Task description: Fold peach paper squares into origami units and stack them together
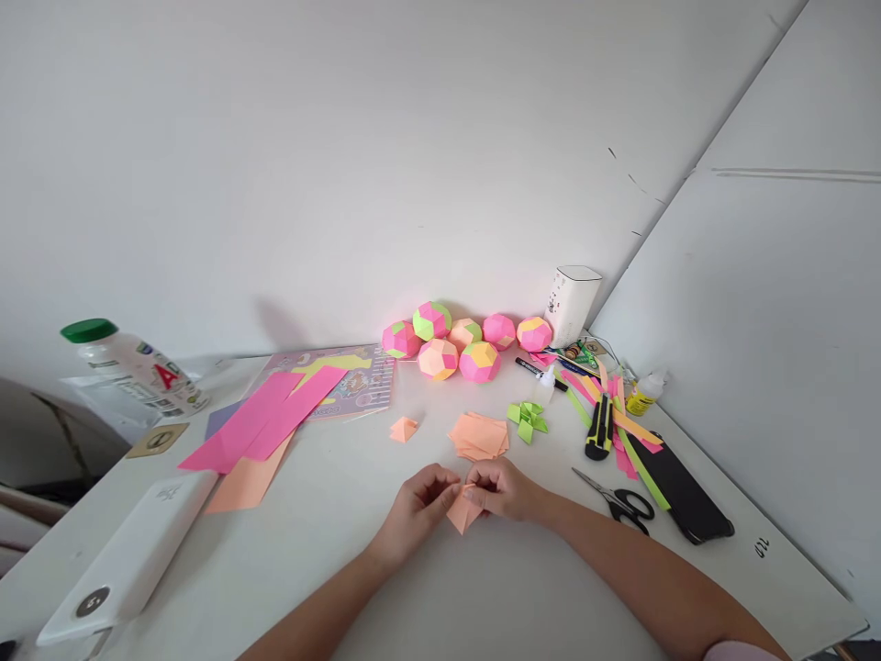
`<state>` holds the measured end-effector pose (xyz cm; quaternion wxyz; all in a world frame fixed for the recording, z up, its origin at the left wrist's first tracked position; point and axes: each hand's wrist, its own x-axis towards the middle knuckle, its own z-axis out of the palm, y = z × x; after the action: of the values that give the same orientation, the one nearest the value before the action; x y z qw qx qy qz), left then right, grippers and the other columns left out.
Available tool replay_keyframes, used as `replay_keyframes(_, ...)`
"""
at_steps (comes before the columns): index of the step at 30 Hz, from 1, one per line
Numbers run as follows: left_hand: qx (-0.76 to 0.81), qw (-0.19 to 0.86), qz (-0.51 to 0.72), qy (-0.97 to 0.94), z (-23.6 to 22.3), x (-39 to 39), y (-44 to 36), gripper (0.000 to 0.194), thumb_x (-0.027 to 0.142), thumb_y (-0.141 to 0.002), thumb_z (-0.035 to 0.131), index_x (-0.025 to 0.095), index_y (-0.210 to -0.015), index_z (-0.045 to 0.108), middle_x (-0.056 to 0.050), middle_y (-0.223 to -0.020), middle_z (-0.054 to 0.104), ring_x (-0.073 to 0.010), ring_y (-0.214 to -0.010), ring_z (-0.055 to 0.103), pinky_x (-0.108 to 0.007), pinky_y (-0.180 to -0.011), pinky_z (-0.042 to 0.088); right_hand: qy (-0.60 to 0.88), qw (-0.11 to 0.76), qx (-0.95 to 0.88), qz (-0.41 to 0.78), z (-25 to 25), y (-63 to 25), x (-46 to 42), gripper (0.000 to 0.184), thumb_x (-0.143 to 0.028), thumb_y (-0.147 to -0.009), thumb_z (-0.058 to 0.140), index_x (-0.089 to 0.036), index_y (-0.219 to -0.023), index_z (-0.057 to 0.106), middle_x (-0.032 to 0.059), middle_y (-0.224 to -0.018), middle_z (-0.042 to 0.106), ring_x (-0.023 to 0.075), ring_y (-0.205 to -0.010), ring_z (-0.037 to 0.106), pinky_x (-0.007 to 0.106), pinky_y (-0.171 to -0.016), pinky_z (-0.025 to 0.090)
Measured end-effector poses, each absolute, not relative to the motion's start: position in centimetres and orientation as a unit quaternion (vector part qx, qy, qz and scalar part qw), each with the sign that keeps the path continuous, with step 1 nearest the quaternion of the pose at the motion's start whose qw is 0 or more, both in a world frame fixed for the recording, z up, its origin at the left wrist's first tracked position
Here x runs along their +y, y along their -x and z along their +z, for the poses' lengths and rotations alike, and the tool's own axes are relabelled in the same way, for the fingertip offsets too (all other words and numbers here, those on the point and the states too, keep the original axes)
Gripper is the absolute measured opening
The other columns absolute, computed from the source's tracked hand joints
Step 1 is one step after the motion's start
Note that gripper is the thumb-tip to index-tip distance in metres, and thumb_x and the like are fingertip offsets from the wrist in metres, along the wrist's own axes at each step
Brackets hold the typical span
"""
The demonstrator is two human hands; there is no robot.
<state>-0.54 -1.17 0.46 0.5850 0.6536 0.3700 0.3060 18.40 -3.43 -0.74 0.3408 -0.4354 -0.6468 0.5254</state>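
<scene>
A peach sheet of folded paper [463, 516] is held between both my hands above the near part of the table. My left hand [419, 503] pinches its upper left edge. Thumb and fingers of my right hand [504, 492] press its upper right side. Just beyond my hands lies a stack of peach paper pieces [482, 433]. A small folded peach piece [403, 429] stands farther left, and several folded green pieces [527, 420] are heaped to the right of the stack.
Several multicoloured paper balls [439, 359] line the wall. On the right lie scissors [616, 501], a yellow-black cutter [600, 428], paper strips [643, 468] and a black case [681, 491]. Pink sheets [262, 418], a white device [130, 560] and a bottle [134, 367] stand or lie left.
</scene>
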Motion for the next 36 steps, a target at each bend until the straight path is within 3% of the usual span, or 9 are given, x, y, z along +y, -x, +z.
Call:
replay_keyframes(5, 0.392, 0.576, 0.284, -0.659, 0.43, -1.24, 0.59, 0.031, 0.045, -0.081, 0.052, 0.017, -0.068, 0.055, 0.001, -0.063, 0.049, -0.0120, -0.058, 0.044, -0.023, -0.054, 0.037, 0.440, 0.359, -0.628, 0.532, -1.09, -18.20, -3.39, 0.025, -0.040, -0.081, 0.056, -0.016, -0.074, 0.053, -0.0036, -0.056, 0.051, 0.0098, -0.051, 0.051, 0.021, -0.049, 0.041)
replay_keyframes(9, 0.404, 0.578, 0.268, -0.656, 0.36, -1.21, 0.70, 0.037, 0.051, -0.078, 0.055, 0.018, -0.063, 0.046, 0.006, -0.056, 0.037, -0.0090, -0.050, 0.033, -0.020, -0.046, 0.027, 0.433, 0.378, -0.590, 0.566, -1.26, -18.17, -3.28, 0.031, -0.046, -0.081, 0.056, -0.016, -0.075, 0.052, -0.0026, -0.055, 0.055, 0.0107, -0.051, 0.053, 0.023, -0.051, 0.045)
replay_keyframes(17, 0.408, 0.597, 0.331, -0.606, 0.28, -0.97, 0.59, 0.038, 0.053, -0.078, 0.053, 0.019, -0.064, 0.041, 0.008, -0.053, 0.033, -0.0076, -0.047, 0.029, -0.020, -0.045, 0.024, 0.430, 0.403, -0.560, 0.582, -0.65, -18.41, -2.92, 0.029, -0.044, -0.079, 0.060, -0.017, -0.079, 0.050, -0.0014, -0.063, 0.061, 0.0100, -0.052, 0.055, 0.021, -0.049, 0.040)
replay_keyframes(23, 0.401, 0.626, 0.314, -0.590, 0.83, -1.03, 0.69, 0.033, 0.048, -0.081, 0.052, 0.019, -0.068, 0.045, 0.005, -0.058, 0.045, -0.0095, -0.053, 0.041, -0.021, -0.051, 0.033, 0.437, 0.390, -0.565, 0.581, -0.72, -18.49, -2.82, 0.027, -0.040, -0.079, 0.060, -0.016, -0.074, 0.050, 0.0035, -0.074, 0.067, 0.0096, -0.055, 0.056, 0.020, -0.050, 0.040)
replay_keyframes(28, 0.349, 0.680, 0.318, -0.561, 0.91, -1.23, 0.57, 0.032, 0.047, -0.079, 0.056, 0.021, -0.096, 0.050, -0.001, -0.083, 0.058, -0.0138, -0.069, 0.055, -0.025, -0.061, 0.043, 0.427, 0.369, -0.569, 0.599, -0.69, -18.52, -3.02, 0.025, -0.037, -0.078, 0.061, -0.015, -0.071, 0.052, 0.0010, -0.066, 0.063, 0.0108, -0.056, 0.057, 0.023, -0.054, 0.043)
replay_keyframes(32, 0.343, 0.678, 0.328, -0.561, 0.28, -0.99, 0.59, 0.030, 0.041, -0.081, 0.057, 0.022, -0.102, 0.046, 0.003, -0.072, 0.053, -0.0103, -0.059, 0.050, -0.022, -0.054, 0.039, 0.428, 0.379, -0.572, 0.588, -0.66, -18.54, -2.95, 0.024, -0.036, -0.079, 0.061, -0.014, -0.072, 0.053, -0.0001, -0.064, 0.060, 0.0099, -0.055, 0.055, 0.022, -0.053, 0.042)
replay_keyframes(36, 0.347, 0.669, 0.321, -0.573, 0.06, -0.88, 0.69, 0.024, 0.035, -0.080, 0.058, 0.022, -0.093, 0.044, 0.007, -0.063, 0.045, -0.0094, -0.055, 0.046, -0.022, -0.053, 0.037, 0.422, 0.408, -0.557, 0.588, -0.88, -18.52, -2.73, 0.023, -0.035, -0.078, 0.062, -0.015, -0.089, 0.058, -0.0015, -0.065, 0.060, 0.0097, -0.053, 0.054, 0.023, -0.051, 0.043)
